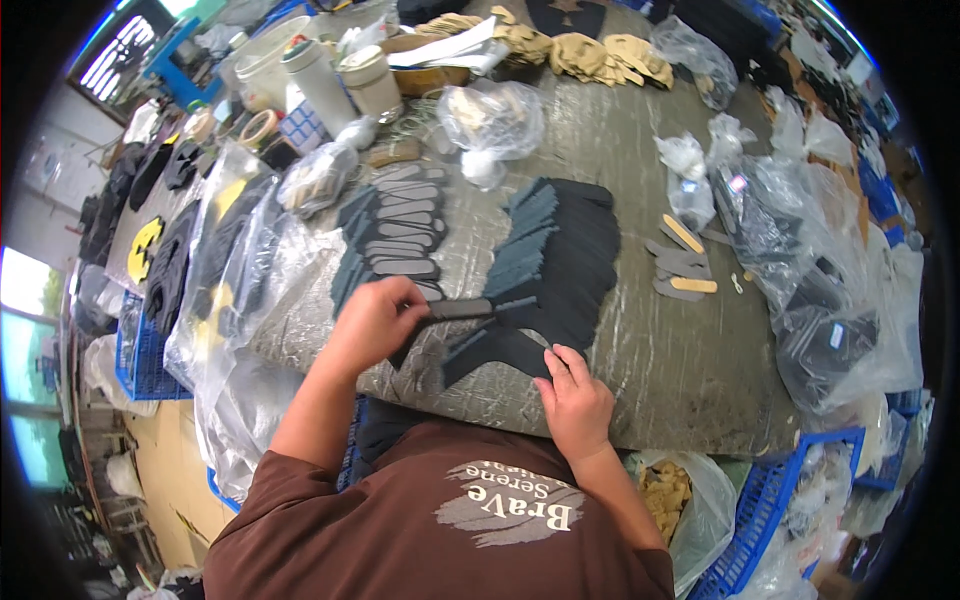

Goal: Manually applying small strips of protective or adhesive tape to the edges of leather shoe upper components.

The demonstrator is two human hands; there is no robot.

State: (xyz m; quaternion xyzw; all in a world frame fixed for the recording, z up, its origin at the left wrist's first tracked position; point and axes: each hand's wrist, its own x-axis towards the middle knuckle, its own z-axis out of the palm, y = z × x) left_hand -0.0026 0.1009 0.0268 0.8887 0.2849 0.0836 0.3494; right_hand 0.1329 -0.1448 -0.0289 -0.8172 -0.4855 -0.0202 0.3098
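Observation:
My left hand (372,325) is closed in a pinch on the end of a dark grey strip (460,309), which points right toward a stack of dark pieces. A darker flap hangs below those fingers; whether it belongs to the strip I cannot tell. My right hand (578,398) pinches the right edge of a dark curved flat piece (505,350) near the table's front edge. Just beyond lies a fanned stack of dark flat pieces (575,250) with blue-green edges. Left of it, a row of grey finger-shaped pieces (405,225) overlaps more blue-green ones.
Small grey pieces with tan strips (687,285) lie right on the worn table (720,370). Plastic bags (820,290) with dark pieces cover the right edge. Tubs, a white cylinder (318,75) and tan gloves (610,60) stand or lie far back. A blue crate (770,520) is at lower right.

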